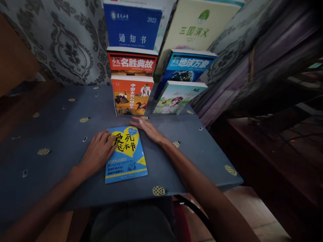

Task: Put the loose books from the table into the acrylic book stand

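A blue book [126, 164] with a yellow heart and black Chinese lettering lies face up on the table, near its front edge. My left hand [99, 149] rests along the book's left side, fingers stretched out, fingertips over the cover. My right hand [147, 129] is at the book's top right corner, its fingers extended and reaching over the top edge. Neither hand grips the book. Just beyond the right fingertips stands an orange book [132, 95] in the front row of a rack.
Behind the orange book stand a red book [131, 64] and a dark blue booklet [133, 25]. To the right are a green illustrated book [179, 97], a blue book with a globe [189, 65] and a cream book [199, 30]. A grey pineapple-print cloth [63, 131] covers the table; patterned curtains [73, 43] hang behind.
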Action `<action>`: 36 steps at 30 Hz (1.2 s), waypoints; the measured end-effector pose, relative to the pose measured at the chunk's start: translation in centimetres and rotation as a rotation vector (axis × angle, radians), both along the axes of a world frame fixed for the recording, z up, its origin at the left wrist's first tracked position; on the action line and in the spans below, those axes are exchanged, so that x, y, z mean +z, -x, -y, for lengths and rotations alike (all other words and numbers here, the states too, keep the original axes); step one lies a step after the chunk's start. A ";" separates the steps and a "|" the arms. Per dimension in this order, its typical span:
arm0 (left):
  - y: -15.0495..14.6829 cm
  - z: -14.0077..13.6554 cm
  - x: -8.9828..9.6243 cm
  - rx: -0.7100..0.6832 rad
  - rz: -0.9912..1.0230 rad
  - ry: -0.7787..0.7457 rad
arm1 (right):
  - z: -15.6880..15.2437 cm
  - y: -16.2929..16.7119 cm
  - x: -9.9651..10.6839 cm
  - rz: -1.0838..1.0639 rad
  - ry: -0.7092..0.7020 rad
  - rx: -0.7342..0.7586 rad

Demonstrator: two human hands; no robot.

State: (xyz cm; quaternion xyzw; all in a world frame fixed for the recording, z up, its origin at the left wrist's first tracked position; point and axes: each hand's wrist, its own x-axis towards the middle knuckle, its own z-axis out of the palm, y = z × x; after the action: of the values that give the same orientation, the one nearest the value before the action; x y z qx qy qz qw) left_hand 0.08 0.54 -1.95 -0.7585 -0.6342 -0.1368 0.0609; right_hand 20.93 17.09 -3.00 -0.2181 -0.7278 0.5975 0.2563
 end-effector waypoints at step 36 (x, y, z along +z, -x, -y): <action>-5.5 0.6 2.3 -0.674 0.247 0.481 | 0.1 0.6 -0.5 0.004 -0.074 -0.025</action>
State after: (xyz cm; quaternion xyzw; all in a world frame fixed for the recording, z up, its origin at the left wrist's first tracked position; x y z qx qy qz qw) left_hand 5.54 -0.10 0.36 -0.8937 -0.3675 -0.0872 -0.2423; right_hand 20.33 16.94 -3.50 -0.2187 -0.7470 0.5666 0.2704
